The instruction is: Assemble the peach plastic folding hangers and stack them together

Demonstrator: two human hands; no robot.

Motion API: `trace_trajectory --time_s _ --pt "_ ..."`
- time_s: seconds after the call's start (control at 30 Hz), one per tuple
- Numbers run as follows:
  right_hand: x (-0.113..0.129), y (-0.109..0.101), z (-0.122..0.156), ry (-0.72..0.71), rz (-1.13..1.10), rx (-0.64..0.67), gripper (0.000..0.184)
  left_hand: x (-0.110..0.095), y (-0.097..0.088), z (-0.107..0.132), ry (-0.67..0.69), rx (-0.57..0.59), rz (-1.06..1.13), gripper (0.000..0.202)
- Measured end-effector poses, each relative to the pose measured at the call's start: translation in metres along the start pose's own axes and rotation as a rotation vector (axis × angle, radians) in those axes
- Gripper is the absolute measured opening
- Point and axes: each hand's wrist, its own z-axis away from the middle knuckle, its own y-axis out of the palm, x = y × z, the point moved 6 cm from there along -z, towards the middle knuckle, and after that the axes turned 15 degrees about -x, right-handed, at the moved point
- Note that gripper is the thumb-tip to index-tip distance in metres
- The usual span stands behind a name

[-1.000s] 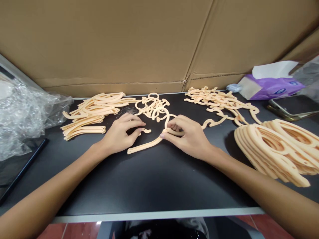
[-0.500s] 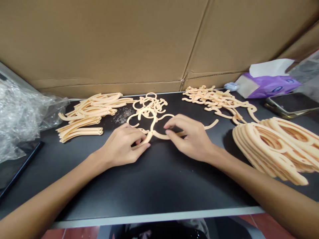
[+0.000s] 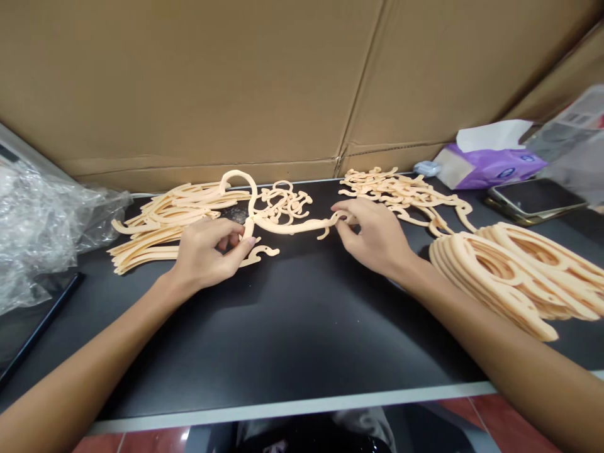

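Observation:
Both hands hold one peach plastic hanger piece (image 3: 287, 227) just above the black table (image 3: 292, 327). My left hand (image 3: 207, 251) pinches it near its hook, which curls upward at the left end. My right hand (image 3: 372, 236) grips the other end of its arm. A small curved peach scrap (image 3: 260, 253) lies under my left fingers. A tangle of thin peach offcuts (image 3: 283, 201) sits just behind the held piece.
A pile of curved peach strips (image 3: 160, 220) lies at the left, more offcuts (image 3: 401, 192) at the back right, and a stack of whole hangers (image 3: 514, 270) at the right. Crumpled clear plastic (image 3: 42, 220) fills the left edge. A tissue pack (image 3: 491, 160) and a phone (image 3: 533, 198) sit far right. A cardboard wall (image 3: 283, 82) closes the back.
Both hands lifted the hanger piece and moved it leftward and farther back; my hands spread apart along it, and its hook now points up at the left.

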Motion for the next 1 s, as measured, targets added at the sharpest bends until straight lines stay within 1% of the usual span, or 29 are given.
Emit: trace_trajectory --time_s 0.07,0.17,0.2,0.23,0.27,0.3,0.33,0.37,0.4,0.43,0.47,0.53,0.6,0.7,0.83,0.9,1.0 --pt "0.001 -0.006 -0.002 -0.006 -0.031 -0.076 0.027 -0.003 -0.005 0.000 0.088 -0.098 -0.019 0.013" --pt "0.007 -0.012 -0.003 -0.039 -0.060 -0.146 0.028 -0.013 -0.020 0.003 0.257 -0.313 -0.065 0.027" --pt "0.009 -0.013 -0.002 -0.051 -0.067 -0.150 0.028 -0.019 -0.024 0.006 0.312 -0.356 -0.077 0.030" --pt "0.012 -0.013 -0.001 -0.066 -0.075 -0.146 0.028 -0.025 -0.024 0.008 0.371 -0.347 -0.090 0.031" --pt "0.016 -0.012 0.001 -0.084 -0.084 -0.138 0.027 -0.034 -0.028 0.012 0.440 -0.406 -0.076 0.029" --pt "0.021 -0.011 0.004 -0.106 -0.092 -0.130 0.027 -0.042 -0.028 0.015 0.471 -0.390 -0.066 0.026" --pt "0.026 -0.010 0.006 -0.131 -0.100 -0.125 0.027 -0.050 -0.024 0.017 0.504 -0.317 -0.065 0.022" --pt "0.031 -0.009 0.009 -0.157 -0.106 -0.121 0.027 -0.059 -0.021 0.020 0.535 -0.280 -0.061 0.021" --pt "0.037 -0.008 0.012 -0.184 -0.113 -0.122 0.027 -0.068 -0.017 0.023 0.569 -0.218 -0.064 0.019" --pt "0.044 -0.008 0.016 -0.213 -0.122 -0.127 0.026 -0.075 -0.012 0.025 0.578 -0.161 -0.085 0.020" --pt "0.050 -0.007 0.019 -0.244 -0.133 -0.133 0.026 -0.080 -0.008 0.026 0.572 -0.133 -0.109 0.022" --pt "0.062 -0.007 0.026 -0.293 -0.155 -0.141 0.025 -0.086 -0.003 0.028 0.550 -0.107 -0.152 0.023" --pt "0.070 -0.005 0.032 -0.312 -0.175 -0.124 0.024 -0.089 0.002 0.028 0.520 -0.073 -0.169 0.016" --pt "0.073 0.000 0.038 -0.298 -0.200 -0.064 0.025 -0.087 0.007 0.030 0.465 -0.031 -0.152 0.002" --pt "0.071 0.003 0.039 -0.270 -0.242 -0.008 0.024 -0.083 0.011 0.033 0.367 -0.003 -0.113 0.005" --pt "0.069 0.003 0.038 -0.253 -0.261 0.008 0.024 -0.083 0.012 0.035 0.359 0.002 -0.104 0.005" --pt "0.068 0.002 0.037 -0.229 -0.277 0.040 0.023 -0.083 0.014 0.036 0.383 0.003 -0.119 0.006"
